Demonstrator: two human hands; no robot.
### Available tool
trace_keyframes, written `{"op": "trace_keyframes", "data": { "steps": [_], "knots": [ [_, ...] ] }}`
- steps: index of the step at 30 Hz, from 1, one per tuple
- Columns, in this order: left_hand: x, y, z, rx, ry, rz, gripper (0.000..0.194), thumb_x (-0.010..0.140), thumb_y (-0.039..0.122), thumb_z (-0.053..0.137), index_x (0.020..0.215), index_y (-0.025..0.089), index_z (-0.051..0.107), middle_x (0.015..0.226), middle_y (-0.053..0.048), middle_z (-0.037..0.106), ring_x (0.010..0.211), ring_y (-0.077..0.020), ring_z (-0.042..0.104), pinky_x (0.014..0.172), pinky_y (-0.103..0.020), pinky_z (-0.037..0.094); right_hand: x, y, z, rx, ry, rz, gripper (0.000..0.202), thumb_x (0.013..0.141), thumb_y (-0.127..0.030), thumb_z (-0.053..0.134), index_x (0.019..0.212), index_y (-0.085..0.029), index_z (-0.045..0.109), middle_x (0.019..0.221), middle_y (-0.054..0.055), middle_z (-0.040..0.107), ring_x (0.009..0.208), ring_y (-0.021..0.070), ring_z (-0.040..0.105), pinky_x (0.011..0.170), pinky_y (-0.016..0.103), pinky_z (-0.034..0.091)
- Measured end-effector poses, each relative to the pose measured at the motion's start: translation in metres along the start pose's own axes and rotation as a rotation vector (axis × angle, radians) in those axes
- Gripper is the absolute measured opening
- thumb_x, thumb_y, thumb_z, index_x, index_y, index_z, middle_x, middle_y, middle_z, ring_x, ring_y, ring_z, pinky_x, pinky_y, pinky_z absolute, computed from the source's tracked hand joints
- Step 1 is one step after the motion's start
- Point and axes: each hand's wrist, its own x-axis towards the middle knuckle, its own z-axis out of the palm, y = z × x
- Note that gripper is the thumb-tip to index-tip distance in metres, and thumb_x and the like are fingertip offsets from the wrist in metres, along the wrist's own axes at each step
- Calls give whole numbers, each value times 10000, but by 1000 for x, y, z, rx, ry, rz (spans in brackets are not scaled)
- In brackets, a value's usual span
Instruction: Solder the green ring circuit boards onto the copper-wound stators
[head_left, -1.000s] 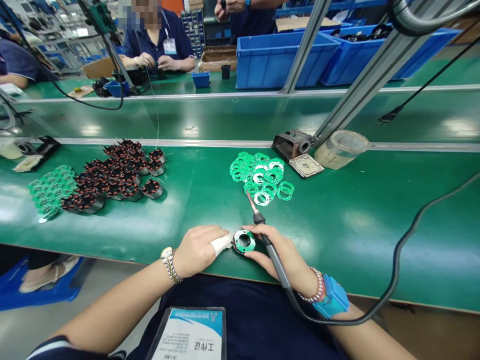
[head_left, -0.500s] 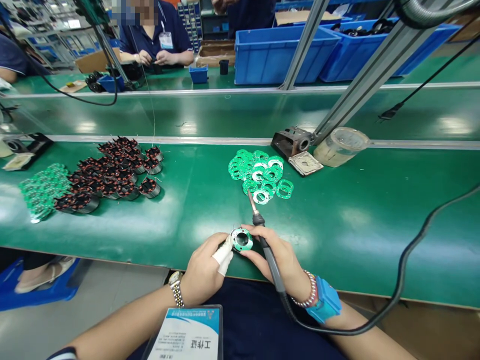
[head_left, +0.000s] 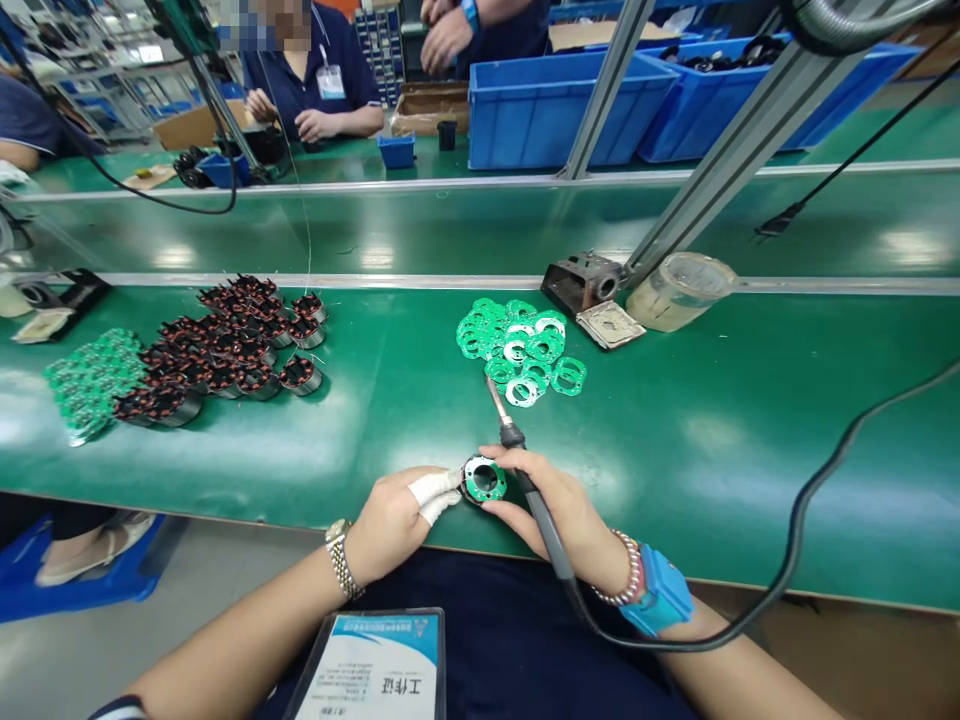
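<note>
Close to the table's front edge is a motor stator [head_left: 473, 488] with a green ring-shaped circuit board on its upper face. My left hand [head_left: 394, 520], white coverings on its fingers, pinches the stator from the left. My right hand [head_left: 574, 515] holds a soldering iron [head_left: 551, 540] against the palm, while its thumb and fingertips also grip the stator's right side. The iron's tip points away from me, above the near edge of a pile of green ring boards [head_left: 480, 325]. Its cable runs off to the right.
Several copper-wound stators [head_left: 217, 350] stand at left beside a stack of green boards [head_left: 94, 380]. A soldering-iron stand [head_left: 577, 280], sponge [head_left: 611, 325] and cloudy plastic tub [head_left: 679, 295] sit behind the ring boards. Across the bench, co-workers [head_left: 330, 85] work near blue bins [head_left: 555, 110].
The stator has turned slightly between my fingers. My left hand has shifted left and regripped, its covered fingers now stretched toward the stator. The iron's tip has moved slightly left.
</note>
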Motion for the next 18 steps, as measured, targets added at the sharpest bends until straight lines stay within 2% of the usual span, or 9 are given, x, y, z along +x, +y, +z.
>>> {"op": "trace_keyframes", "data": {
  "steps": [2,5,10,12,15,18],
  "knots": [
    [4,-4,-5,57,-19,100,213,866,152,419,992,173,590,889,-59,690,809,-148,650,736,-279,540,0,1,1,-1,-5,-5,315,809,-202,566,1089,-223,423,1100,103,617,955,190,634,826,323,537],
    [7,-5,-7,133,-42,134,232,859,135,398,972,153,601,886,-79,681,795,-158,639,722,-295,532,1,3,1,-6,6,-26,314,811,-201,567,1090,-223,424,1092,103,621,952,186,635,823,316,538],
    [12,1,4,196,5,6,196,840,208,444,754,163,614,657,-43,634,574,-134,587,545,-245,495,0,0,5,-28,55,-31,300,816,-199,555,1091,-223,438,1099,97,622,951,192,637,830,321,538],
    [11,6,11,223,56,-54,202,832,202,445,711,164,602,629,-41,618,545,-132,572,529,-244,490,-2,-1,8,-55,91,-23,298,816,-195,549,1093,-221,444,1096,98,624,952,201,637,830,328,539],
    [3,12,18,239,99,-67,187,823,152,434,890,154,609,813,-83,663,702,-167,622,642,-277,526,-4,-3,11,-91,133,-2,310,815,-183,546,1104,-216,438,1094,104,624,948,206,637,824,334,542],
    [-6,16,20,224,41,-49,299,819,118,420,1090,139,545,995,-120,642,870,-203,622,769,-318,526,-6,-3,16,-109,154,4,310,821,-180,545,1108,-214,432,1094,112,619,929,202,641,812,331,545]
  ]
}}
